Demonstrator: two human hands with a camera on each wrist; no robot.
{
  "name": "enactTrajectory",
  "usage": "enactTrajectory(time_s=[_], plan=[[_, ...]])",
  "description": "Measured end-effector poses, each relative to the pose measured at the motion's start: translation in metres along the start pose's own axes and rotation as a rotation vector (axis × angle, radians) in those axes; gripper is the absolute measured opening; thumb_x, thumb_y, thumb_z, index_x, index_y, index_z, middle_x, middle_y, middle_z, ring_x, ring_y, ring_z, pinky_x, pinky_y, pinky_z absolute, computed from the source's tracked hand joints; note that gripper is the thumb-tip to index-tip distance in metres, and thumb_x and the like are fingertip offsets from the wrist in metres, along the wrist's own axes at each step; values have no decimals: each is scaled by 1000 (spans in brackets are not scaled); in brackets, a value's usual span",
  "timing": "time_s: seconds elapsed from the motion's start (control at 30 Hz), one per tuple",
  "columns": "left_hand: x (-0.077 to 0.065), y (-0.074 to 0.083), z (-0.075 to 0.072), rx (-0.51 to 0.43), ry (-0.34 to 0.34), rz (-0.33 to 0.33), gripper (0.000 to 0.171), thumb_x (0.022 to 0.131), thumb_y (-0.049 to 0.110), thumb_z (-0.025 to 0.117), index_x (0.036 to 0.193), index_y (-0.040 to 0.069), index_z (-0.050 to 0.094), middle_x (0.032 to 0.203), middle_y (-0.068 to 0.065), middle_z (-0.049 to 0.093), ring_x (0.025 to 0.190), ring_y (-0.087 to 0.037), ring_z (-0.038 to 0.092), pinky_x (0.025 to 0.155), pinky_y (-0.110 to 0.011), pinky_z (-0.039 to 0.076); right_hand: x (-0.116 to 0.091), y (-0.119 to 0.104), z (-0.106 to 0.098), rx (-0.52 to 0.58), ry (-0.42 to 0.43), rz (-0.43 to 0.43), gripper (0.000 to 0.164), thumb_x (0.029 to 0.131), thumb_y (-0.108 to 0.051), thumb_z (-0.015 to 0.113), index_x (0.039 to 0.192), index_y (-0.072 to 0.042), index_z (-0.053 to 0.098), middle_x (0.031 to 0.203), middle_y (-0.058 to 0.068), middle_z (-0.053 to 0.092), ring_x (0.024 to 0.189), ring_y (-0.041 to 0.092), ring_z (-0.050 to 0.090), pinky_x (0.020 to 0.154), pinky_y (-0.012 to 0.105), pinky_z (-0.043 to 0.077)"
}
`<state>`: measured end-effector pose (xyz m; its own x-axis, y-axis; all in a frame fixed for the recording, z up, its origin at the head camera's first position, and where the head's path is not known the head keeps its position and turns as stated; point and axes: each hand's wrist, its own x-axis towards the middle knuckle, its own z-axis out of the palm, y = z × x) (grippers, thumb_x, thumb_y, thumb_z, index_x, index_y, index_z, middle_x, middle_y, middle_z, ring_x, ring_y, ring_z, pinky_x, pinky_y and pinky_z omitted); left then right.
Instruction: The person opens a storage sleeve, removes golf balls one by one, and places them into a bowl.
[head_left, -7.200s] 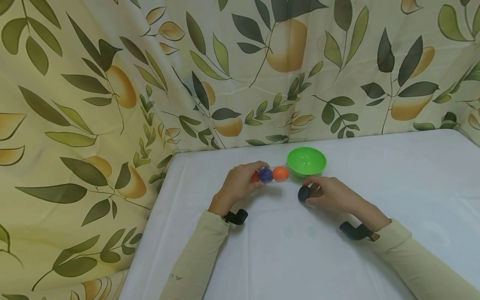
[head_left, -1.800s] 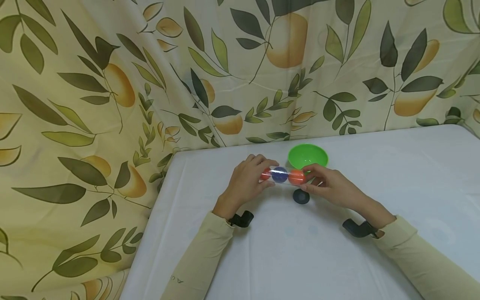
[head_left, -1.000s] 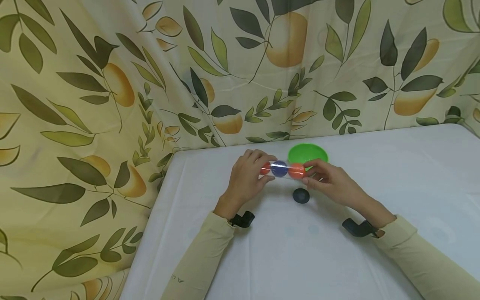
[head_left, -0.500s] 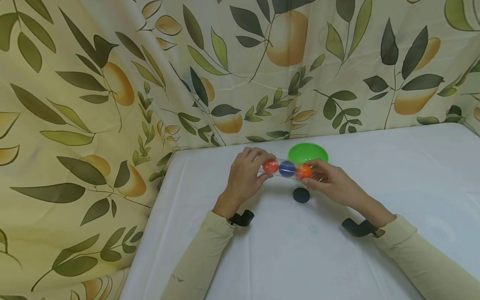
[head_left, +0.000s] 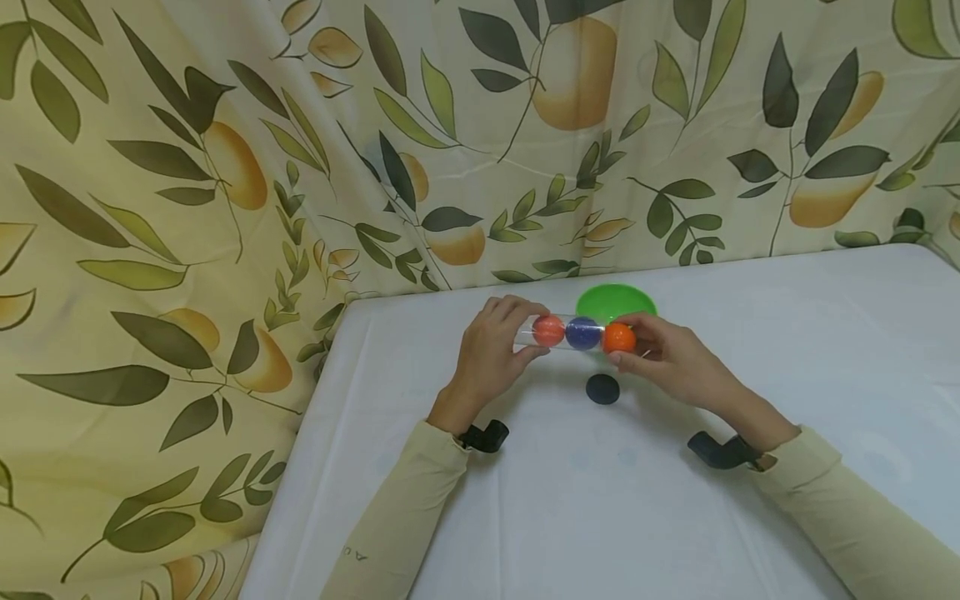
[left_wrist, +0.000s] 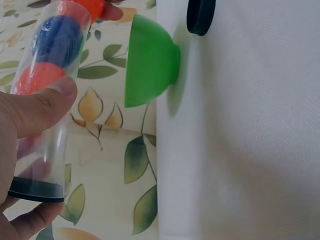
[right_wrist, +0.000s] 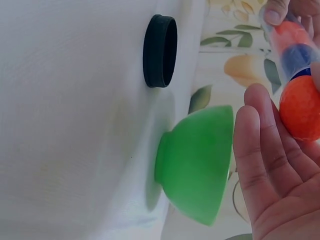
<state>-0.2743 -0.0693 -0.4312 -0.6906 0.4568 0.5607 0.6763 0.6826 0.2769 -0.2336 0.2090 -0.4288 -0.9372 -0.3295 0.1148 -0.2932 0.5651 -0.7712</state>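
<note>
Between the two hands, held above a white table (head_left: pixel 570 517), a clear tube (left_wrist: pixel 56 135) lies sideways with a coral ball (head_left: pixel 548 331) and a blue ball (head_left: pixel 582 333) inside. The left hand (head_left: pixel 489 346) grips its closed end; the right hand (head_left: pixel 678 358) pinches an orange ball (head_left: pixel 619 338) at the open end. Nearer the wearer, a black cap (head_left: pixel 602 389) lies on the table, while a green bowl (head_left: pixel 615 300) stands just beyond.

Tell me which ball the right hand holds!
The bright orange ball: the right hand holds it at the open end of the clear tube. The blue ball and paler reddish ball sit deeper in the tube.
</note>
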Motion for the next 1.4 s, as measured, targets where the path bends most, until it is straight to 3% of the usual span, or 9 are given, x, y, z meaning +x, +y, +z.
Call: enactTrajectory(time_s=[0.23,0.43,0.53,0.77,1.0,1.07,1.17,1.27,1.4], plan=[[0,0,-1,-42,10,-9,53,81,28,88,129,24,68,119,2,67,113,-16,59,87,-30,55,-1,-3,-6,-17,41,-8,52,97,-23,73,140,-3,52,119,15,70,103,25,67,82,14,53],[1,1,-3,-53,30,-3,51,80,27,88,128,23,70,117,1,67,111,-17,60,85,-30,56,-1,-1,-12,-71,105,-7,45,96,-23,73,135,-6,55,112,11,71,93,5,64,78,15,54],[2,2,-4,-55,32,-6,51,80,27,89,127,22,70,116,0,67,111,-18,60,85,-31,56,-1,0,-16,-109,140,-28,44,96,-25,73,133,-7,57,111,10,71,89,1,63,75,17,54],[3,3,-6,-41,25,-26,52,80,29,88,128,22,70,117,0,67,110,-18,60,85,-30,56,-2,4,-24,-167,215,-19,52,94,-29,76,137,-6,59,115,13,68,87,9,61,70,16,53],[3,3,-7,-36,28,-32,51,80,29,89,128,22,71,116,0,68,107,-18,60,83,-30,56,4,7,-26,-188,255,-6,53,90,-26,80,134,-3,61,116,17,69,101,27,61,75,9,46],[2,3,-7,-35,26,-36,51,80,29,89,128,22,71,117,0,68,106,-18,60,82,-29,56,9,9,-25,-199,262,-4,52,90,-25,80,133,-2,62,119,18,68,106,32,60,81,17,49],[1,3,-7,-38,19,-46,51,80,28,89,127,22,71,118,0,69,105,-18,60,81,-29,55,20,12,-25,-227,267,-10,52,89,-26,81,131,0,64,124,21,65,112,37,56,88,39,52],[1,2,-8,-43,17,-53,51,80,27,89,127,22,71,118,0,68,106,-18,60,82,-30,55,32,15,-24,-242,251,2,52,89,-26,81,129,2,64,129,25,61,118,44,51,92,57,48],[1,2,-8,-41,26,-48,51,80,28,89,127,22,71,117,0,68,105,-17,60,81,-30,55,44,21,-22,-241,217,44,53,89,-28,81,130,1,64,137,28,54,125,49,41,97,63,41]])
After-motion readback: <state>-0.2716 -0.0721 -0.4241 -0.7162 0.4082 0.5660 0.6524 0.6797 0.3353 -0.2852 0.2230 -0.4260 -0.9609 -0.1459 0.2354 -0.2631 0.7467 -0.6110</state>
